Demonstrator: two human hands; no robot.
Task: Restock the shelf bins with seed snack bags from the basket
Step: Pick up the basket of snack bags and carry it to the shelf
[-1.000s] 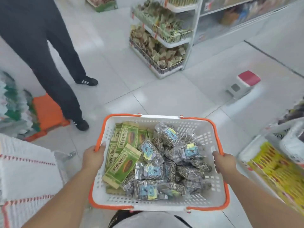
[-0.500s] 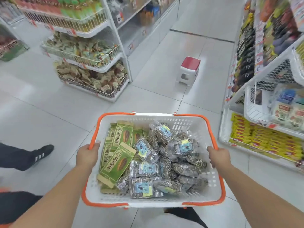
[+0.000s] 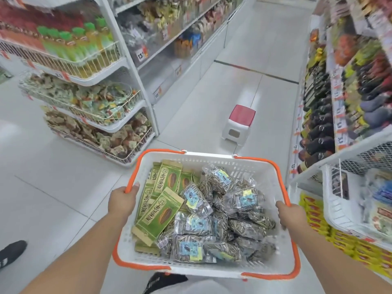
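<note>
Two-handed grip [image 3: 122, 201] on perforated plastic basket [image 3: 250, 166]

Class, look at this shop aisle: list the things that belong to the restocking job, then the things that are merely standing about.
Belongs to the job:
- basket, gripped by left hand and right hand
- green seed bags
- clear seed bags
- white shelf bins

Standing about:
- red-topped stool
- green-capped bottles
- dark bottles

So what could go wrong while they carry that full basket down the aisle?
The stool stands on the floor right ahead, and the basket hides the feet, so a trip seems possible. The clear seed bags are heaped high; a tilt might spill some. The left hand and right hand both grip the rim, so neither could break a fall.
</note>
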